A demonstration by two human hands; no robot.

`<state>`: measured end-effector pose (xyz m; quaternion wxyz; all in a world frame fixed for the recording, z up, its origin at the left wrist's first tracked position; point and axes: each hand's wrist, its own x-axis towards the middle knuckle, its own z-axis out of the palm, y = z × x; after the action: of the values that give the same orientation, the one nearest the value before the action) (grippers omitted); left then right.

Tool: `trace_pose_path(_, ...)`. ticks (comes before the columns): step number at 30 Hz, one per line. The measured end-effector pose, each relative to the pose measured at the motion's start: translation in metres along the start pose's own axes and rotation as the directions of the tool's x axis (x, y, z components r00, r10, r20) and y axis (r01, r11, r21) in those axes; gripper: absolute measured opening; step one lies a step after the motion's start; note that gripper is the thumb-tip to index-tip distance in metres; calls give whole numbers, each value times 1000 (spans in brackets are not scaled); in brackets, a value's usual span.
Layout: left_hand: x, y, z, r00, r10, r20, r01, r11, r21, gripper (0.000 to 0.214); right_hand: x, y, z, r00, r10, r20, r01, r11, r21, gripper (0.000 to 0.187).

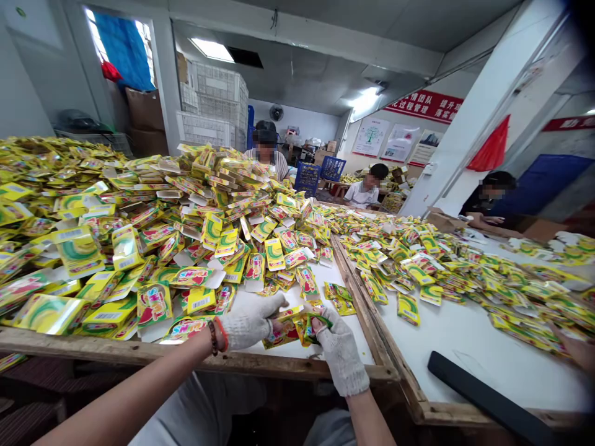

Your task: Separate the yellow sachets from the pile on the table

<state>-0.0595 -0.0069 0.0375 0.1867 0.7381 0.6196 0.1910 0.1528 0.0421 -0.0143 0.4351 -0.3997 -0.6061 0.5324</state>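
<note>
Through the head camera I am seeing both gloved hands working just apart from each other, above the front edge of the table [325,370] and near its front right corner. The left hand [253,322] is gripping a yellow carton [284,332] by its left side, thumb and fingers bending around it. The right hand [341,350] is clamping a small green-and-yellow packet [307,328] under its thumb. So the carton and the packet are sitting between the hands, the packet touching or overlapping the carton's right end; I am not managing to tell whether it is partly inside. Just beyond the right hand, a few loose packets [341,300] are lying by the table's right edge. A heap of cartons [153,248] is covering the table's left side, spreading from the front edge towards the back
</note>
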Motion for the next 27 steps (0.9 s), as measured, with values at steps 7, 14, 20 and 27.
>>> trace_pose_path(7, 4, 18, 48, 977, 60, -204, 11, 944, 329, 73, -5, 0, 14, 982, 69, -176, -50, 993, 111, 40)
trace_pose_path(14, 8, 9, 43, 987, 128, -98, -104, 971, 214, 68, -3, -1, -13, 983, -86, -161, 21, 931, -365, 30)
trace_pose_path(20, 10, 17, 41, 977, 212, -8, -205, 953, 222, 63, -1, 3, -9, 870, -489, -60, 303, 628, -716, 23)
trace_pose_path(27, 13, 14, 51, 990, 125, -59, -113, 980, 166, 54, -4, 8, -1, 924, -372, 89, 256, 430, -866, 25)
